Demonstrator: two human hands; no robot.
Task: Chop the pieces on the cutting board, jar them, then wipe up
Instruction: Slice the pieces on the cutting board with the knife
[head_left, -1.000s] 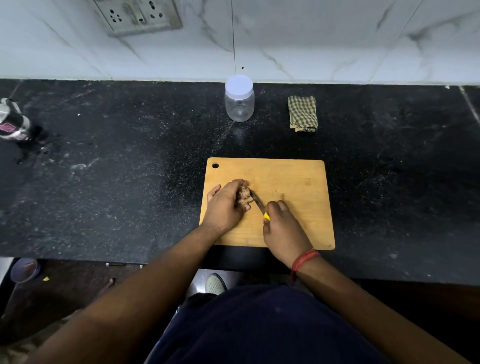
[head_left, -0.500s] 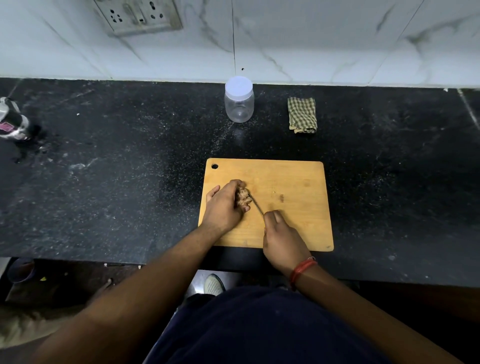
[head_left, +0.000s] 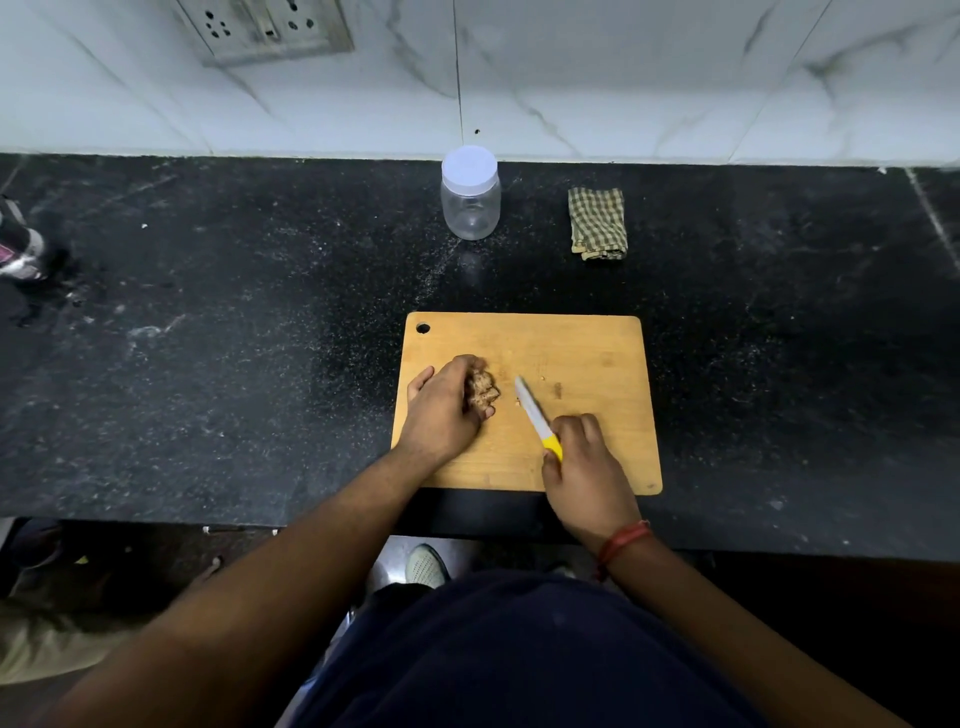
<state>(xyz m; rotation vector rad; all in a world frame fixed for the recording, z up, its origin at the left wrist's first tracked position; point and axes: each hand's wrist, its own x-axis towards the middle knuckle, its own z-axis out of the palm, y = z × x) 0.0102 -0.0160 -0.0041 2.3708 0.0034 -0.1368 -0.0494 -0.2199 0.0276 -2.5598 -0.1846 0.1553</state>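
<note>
Left hand (head_left: 441, 410) gripped the brown pieces (head_left: 482, 392) on the cutting board (head_left: 587, 364); right hand (head_left: 584, 462) clenched the knife (head_left: 535, 415) alongside. Recommendation: left fingertips should stay tucked back from the blade.

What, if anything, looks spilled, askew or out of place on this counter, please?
Little stands out: pale specks dust the black counter around the lidded jar, and a few crumbs lie on the cutting board. The folded cloth lies neatly.

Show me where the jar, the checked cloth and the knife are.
jar (head_left: 470, 208), head view, on its clear body.
checked cloth (head_left: 596, 222), head view, on the middle of the fold.
knife (head_left: 531, 408), head view, on its white blade.
</note>
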